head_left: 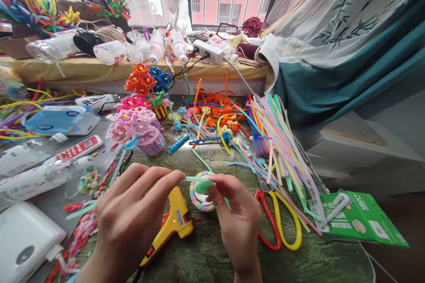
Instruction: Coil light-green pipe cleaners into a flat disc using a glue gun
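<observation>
A pale green pipe cleaner [195, 179] is stretched between my two hands above the table. My left hand [133, 212] pinches its left end with the fingertips. With thumb and forefinger, my right hand [237, 216] grips the other side, where a bent green piece shows by the thumb. Beneath them lies a round pastel-coloured pipe-cleaner base [195, 201] with a white middle, partly hidden by my right hand. A yellow glue gun [177, 216] rests beside my left hand, its grip partly covered. Scissors [279, 221] with red and yellow handles lie right of my right hand.
Bundled pipe cleaners [282, 141] spread at the right, near a green packet [368, 219]. Behind stand pipe-cleaner flower pots [151, 139] and a blue lighter [178, 143]. Plastic bottles [40, 179] and a white device [29, 239] crowd the left. A power strip [209, 51] sits on the sill.
</observation>
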`<state>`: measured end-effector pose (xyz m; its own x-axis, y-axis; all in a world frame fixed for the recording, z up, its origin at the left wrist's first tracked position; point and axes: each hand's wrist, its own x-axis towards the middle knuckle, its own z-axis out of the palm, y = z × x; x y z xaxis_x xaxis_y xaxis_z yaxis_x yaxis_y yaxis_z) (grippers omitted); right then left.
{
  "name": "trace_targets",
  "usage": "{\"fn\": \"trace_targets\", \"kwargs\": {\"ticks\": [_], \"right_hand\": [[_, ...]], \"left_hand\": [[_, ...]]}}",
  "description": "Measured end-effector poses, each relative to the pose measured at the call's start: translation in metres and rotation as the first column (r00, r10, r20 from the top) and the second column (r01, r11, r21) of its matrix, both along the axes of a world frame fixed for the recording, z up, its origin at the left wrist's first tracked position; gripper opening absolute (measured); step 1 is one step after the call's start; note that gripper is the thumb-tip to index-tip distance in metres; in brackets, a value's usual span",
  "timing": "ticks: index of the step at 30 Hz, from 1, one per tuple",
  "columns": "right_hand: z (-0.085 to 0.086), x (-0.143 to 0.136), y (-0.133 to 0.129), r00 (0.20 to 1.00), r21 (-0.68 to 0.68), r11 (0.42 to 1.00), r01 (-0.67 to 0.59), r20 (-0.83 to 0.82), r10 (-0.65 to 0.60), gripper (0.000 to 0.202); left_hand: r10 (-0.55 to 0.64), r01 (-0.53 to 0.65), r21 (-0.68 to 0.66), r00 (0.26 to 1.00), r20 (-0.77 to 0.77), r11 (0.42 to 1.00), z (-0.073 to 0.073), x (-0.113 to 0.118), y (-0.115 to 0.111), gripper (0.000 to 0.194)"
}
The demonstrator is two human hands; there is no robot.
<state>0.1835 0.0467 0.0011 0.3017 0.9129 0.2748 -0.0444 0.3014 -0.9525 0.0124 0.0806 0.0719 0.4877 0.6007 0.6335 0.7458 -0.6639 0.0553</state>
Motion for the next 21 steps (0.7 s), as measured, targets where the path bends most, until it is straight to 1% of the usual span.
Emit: {"fn": "trace_targets", "kwargs": {"ticks": [5, 17, 21], "right_hand": [[0.0005, 0.0008, 0.0, 0.999, 0.015, 1.0, 0.0, 0.036, -0.001, 0.025], [-0.0018, 0.0002, -0.0004, 0.998, 0.014, 1.0, -0.007, 0.069, 0.006, 0.032], [-0.002, 0.0003, 0.0002, 0.997, 0.006, 1.0, -0.007, 0.074, 0.006, 0.031]], "left_hand": [[0.031, -0.03, 0.014, 0.999, -0.018, 0.999, -0.001, 0.0019, 0.0013, 0.032], [0.013, -0.009, 0.055, 0.997, -0.079, 0.998, -0.0003, 0.0019, 0.003, 0.032], [0.011, -0.006, 0.064, 0.997, -0.081, 0.998, -0.0011, -0.0001, 0.0042, 0.033]]}}
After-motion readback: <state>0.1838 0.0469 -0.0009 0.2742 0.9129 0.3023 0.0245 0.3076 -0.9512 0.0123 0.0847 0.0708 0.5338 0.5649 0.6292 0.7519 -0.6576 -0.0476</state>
